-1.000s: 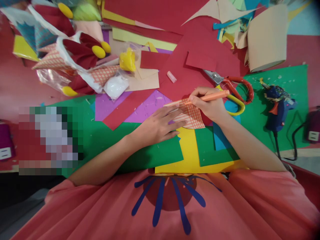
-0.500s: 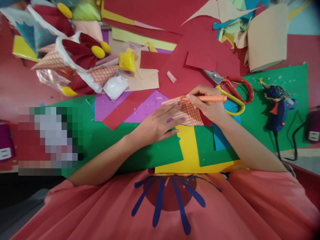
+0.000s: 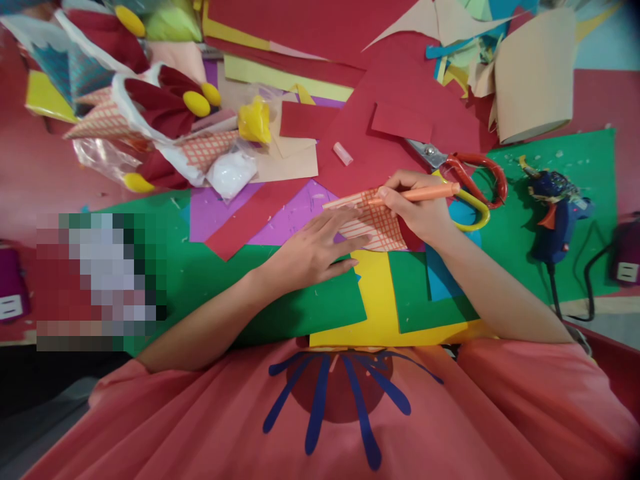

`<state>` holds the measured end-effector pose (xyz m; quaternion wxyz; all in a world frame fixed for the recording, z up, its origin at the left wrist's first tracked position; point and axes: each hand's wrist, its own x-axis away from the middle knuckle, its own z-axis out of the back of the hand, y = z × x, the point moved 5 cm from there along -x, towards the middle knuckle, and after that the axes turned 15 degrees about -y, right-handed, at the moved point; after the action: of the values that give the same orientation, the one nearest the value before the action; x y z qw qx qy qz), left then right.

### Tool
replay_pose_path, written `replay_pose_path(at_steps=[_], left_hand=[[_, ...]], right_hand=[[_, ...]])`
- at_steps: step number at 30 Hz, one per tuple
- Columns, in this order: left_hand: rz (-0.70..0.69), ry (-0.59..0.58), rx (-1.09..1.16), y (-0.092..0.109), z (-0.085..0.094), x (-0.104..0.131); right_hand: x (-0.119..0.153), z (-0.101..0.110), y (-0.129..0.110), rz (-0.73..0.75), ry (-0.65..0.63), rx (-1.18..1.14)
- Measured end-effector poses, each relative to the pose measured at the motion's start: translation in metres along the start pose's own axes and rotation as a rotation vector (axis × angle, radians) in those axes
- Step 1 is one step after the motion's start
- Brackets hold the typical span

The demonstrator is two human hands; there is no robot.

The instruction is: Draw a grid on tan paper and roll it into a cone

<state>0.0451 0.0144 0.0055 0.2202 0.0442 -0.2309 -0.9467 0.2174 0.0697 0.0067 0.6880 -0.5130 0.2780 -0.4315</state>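
While the left hand [image 3: 316,255] is lying spread on the checked paper [image 3: 387,231] toward two o'clock, the right hand [image 3: 418,210] is gripping an orange marker [image 3: 431,193] pointing toward nine o'clock.

We observe a reddish, flat-topped bench [image 3: 30,173] directly bearing a flat green sheet [image 3: 600,167] at right and a shiny yellow rectangular packet [image 3: 47,97] at left.

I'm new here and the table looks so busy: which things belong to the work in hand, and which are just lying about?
Work in hand:
pen, held in the right hand
checked paper, under the fingers of the left hand

Just lying about, it seems:
scissors, near the right hand
glue gun
white packet
patterned cones
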Motion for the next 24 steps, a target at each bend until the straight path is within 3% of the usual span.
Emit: replay_pose_path(at_steps=[7,15,24], left_hand=[[-0.007,0.009,0.013,0.0016,0.0018,-0.0002],[0.005,-0.012,0.033,-0.0010,-0.0015,0.0007],[0.102,-0.021,-0.001,-0.0080,-0.0012,0.0018]], right_hand=[[0.0008,-0.0027,-0.0017,0.034,-0.029,0.018],[0.0003,-0.0026,-0.0002,-0.025,-0.040,-0.017],[0.0034,0.0010,-0.0041,-0.009,0.004,0.019]])
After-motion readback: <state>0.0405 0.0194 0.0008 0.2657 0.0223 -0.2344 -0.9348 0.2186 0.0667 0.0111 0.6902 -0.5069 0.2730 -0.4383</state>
